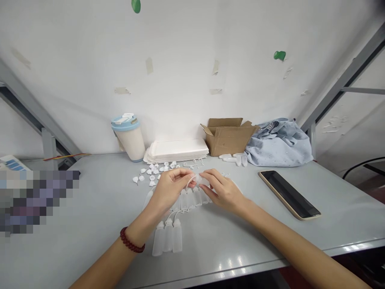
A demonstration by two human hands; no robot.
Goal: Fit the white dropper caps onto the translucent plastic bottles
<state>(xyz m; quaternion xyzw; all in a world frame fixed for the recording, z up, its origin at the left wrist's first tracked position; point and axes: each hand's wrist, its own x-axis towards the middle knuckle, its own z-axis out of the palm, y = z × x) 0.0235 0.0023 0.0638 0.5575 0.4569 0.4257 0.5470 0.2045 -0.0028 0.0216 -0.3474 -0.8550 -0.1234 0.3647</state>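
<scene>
My left hand (171, 184), with a dark red beaded bracelet on its wrist, pinches one end of a small translucent plastic bottle (197, 179) and a thin curved tube at that end. The fingers of my right hand (224, 188) are closed on the same bottle from the other side. My fingertips hide much of it. Below my hands lies a row of similar bottles (190, 198), partly covered by the hands. Nearer to me are 3 more bottles (168, 237) with thin curved tubes at their tops. Small white caps (152, 177) are scattered beyond my left hand.
At the wall stand a blue-lidded cup (130, 138), stacked white trays (177, 150) and an open cardboard box (230, 140). Clear plastic pieces (237, 159) lie before the box, near a light blue cloth (279, 146). A phone (288, 194) lies to the right.
</scene>
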